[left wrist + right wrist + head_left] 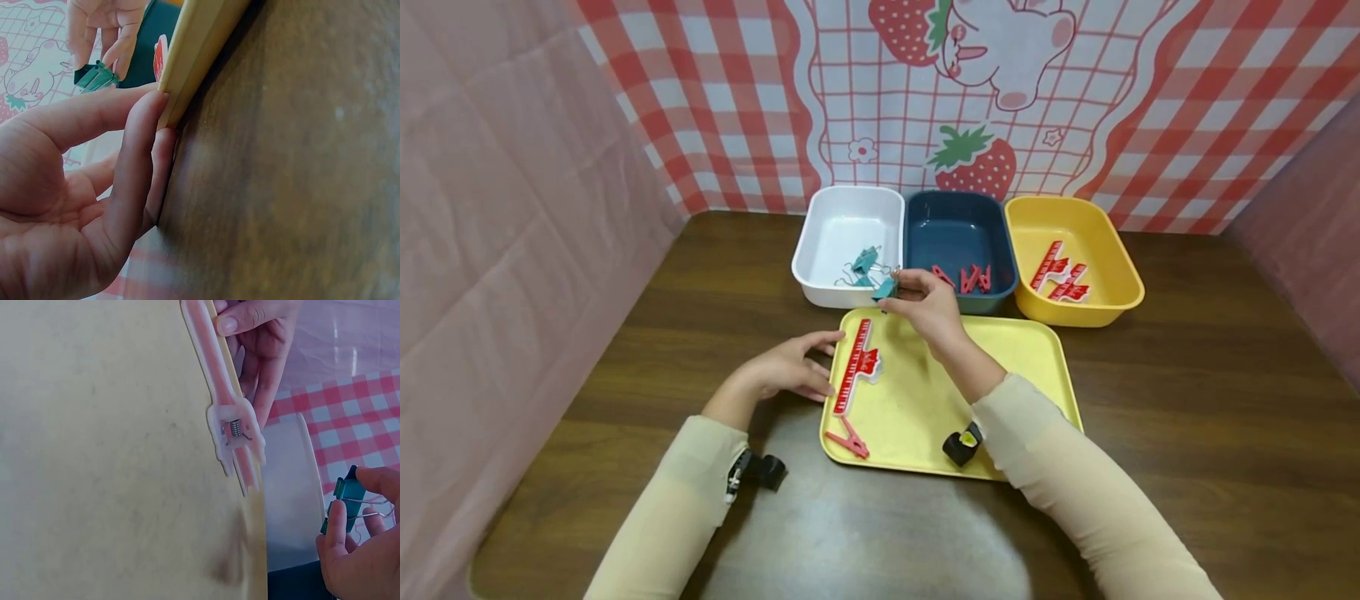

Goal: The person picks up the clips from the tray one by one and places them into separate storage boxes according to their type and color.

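Observation:
My right hand point(931, 310) pinches a green binder clip point(351, 499) between thumb and fingertips, near the front edge of the white bin point(805, 265). The clip's wire handles point back toward the palm. At the left rim of the yellow tray point(917, 417), my left hand point(786, 367) holds the edge with its fingertips and thumb. Beside those fingers lies a long red-and-white clip point(854, 367); its spring shows in the right wrist view. A pink clothespin point(848, 439) rests at the tray's near left corner.
Behind the tray, three bins stand side by side. Green binder clips point(865, 262) lie in the white one, pink clothespins point(974, 279) in the dark blue bin point(958, 208), and red-and-white clips point(1067, 283) in the yellow bin point(1108, 250). A checked cloth point(737, 108) hangs behind.

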